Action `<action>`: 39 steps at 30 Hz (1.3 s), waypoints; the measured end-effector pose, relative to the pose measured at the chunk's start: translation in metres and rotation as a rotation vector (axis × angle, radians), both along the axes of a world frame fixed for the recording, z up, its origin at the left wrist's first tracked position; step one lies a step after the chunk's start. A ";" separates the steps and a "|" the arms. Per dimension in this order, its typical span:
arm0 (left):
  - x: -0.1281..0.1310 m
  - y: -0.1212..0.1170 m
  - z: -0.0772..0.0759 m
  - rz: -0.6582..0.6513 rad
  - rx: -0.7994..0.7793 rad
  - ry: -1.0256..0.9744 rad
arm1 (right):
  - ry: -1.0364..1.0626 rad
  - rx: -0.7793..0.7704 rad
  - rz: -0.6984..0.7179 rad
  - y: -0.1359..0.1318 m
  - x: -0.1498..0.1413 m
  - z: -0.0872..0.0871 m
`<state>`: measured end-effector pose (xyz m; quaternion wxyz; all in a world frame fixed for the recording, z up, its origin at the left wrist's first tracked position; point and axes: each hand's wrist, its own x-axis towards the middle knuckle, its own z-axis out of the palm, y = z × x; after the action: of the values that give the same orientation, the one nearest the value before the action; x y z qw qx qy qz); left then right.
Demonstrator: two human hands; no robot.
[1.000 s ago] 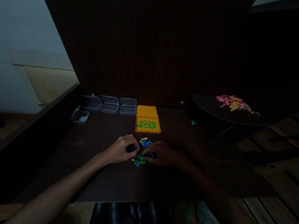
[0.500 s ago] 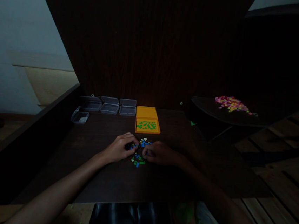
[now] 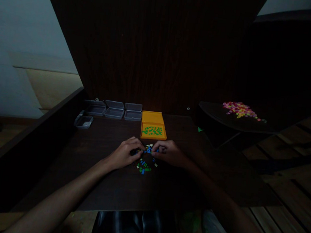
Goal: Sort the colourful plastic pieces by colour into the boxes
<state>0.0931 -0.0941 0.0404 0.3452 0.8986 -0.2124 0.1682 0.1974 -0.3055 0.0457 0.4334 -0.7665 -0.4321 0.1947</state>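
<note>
Small plastic building bricks in blue, green, yellow and white lie in a loose pile [image 3: 144, 164] on the dark table [image 3: 99, 188]. At the pile's left side rests my left hand [image 3: 126, 152], its fingers curled and thumb close to the fingertips; what they hold, if anything, is too small to make out. My right hand [image 3: 167, 152] is at the pile's upper right, thumb and fingers pinched together over the bricks. A tiny piece between those fingertips cannot be made out clearly. Beyond the hands, an open orange box [image 3: 165, 138] holds several green bricks [image 3: 153, 131].
Clear plastic boxes with raised lids [image 3: 114, 113] stand in a row at the back left, and a smaller one [image 3: 84, 122] sits before them. On a raised shelf [image 3: 213, 110] to the right lies a heap of pink and yellow pieces [image 3: 240, 109]. The light is dim.
My right hand has moved up and slightly away from me, uncovering a few bricks on the near right side of the pile. My left hand stays nearly in place.
</note>
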 end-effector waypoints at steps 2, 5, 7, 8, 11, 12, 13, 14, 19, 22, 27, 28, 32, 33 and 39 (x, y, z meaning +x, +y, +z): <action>0.000 0.000 0.000 0.005 0.012 0.004 | 0.042 -0.006 -0.015 0.000 0.002 -0.001; 0.000 0.000 0.000 0.018 0.022 0.009 | 0.010 -0.008 -0.045 0.001 0.007 -0.002; 0.000 0.000 -0.001 0.016 0.020 0.006 | -0.044 -0.010 -0.081 0.002 0.013 -0.003; 0.001 0.000 -0.001 0.013 0.019 0.006 | -0.074 -0.010 -0.099 0.004 0.017 -0.003; 0.001 0.000 -0.003 0.018 0.017 0.007 | -0.173 -0.017 -0.147 0.010 0.028 0.000; 0.001 0.000 -0.004 0.024 0.017 0.007 | -0.212 -0.016 -0.159 0.013 0.032 0.002; 0.001 0.000 -0.004 0.031 0.017 0.007 | -0.251 -0.018 -0.169 0.016 0.036 0.005; 0.001 0.000 -0.004 0.036 0.017 0.007 | -0.286 -0.022 -0.182 0.019 0.039 0.008; 0.001 0.001 -0.003 0.050 0.032 -0.010 | -0.424 -0.147 -0.200 0.039 0.056 0.018; 0.001 0.001 -0.002 0.055 0.053 -0.004 | -0.546 -0.267 -0.202 0.050 0.066 0.016; 0.001 0.000 -0.002 0.056 0.064 0.008 | -0.636 -0.439 -0.202 0.064 0.073 0.017; 0.001 0.000 -0.002 0.053 0.064 0.007 | -0.643 -0.468 -0.199 0.066 0.073 0.018; 0.002 0.000 -0.002 0.041 0.068 0.008 | -0.649 -0.553 -0.182 0.072 0.071 0.024; 0.002 0.000 -0.002 0.041 0.070 0.008 | -0.650 -0.570 -0.182 0.073 0.071 0.025; 0.002 0.001 -0.003 0.051 0.063 -0.001 | -0.659 -0.620 -0.172 0.073 0.070 0.026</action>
<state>0.0948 -0.0930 0.0378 0.3123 0.9140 -0.1948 0.1708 0.2678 -0.2322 0.0713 0.0377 -0.9140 -0.4032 0.0240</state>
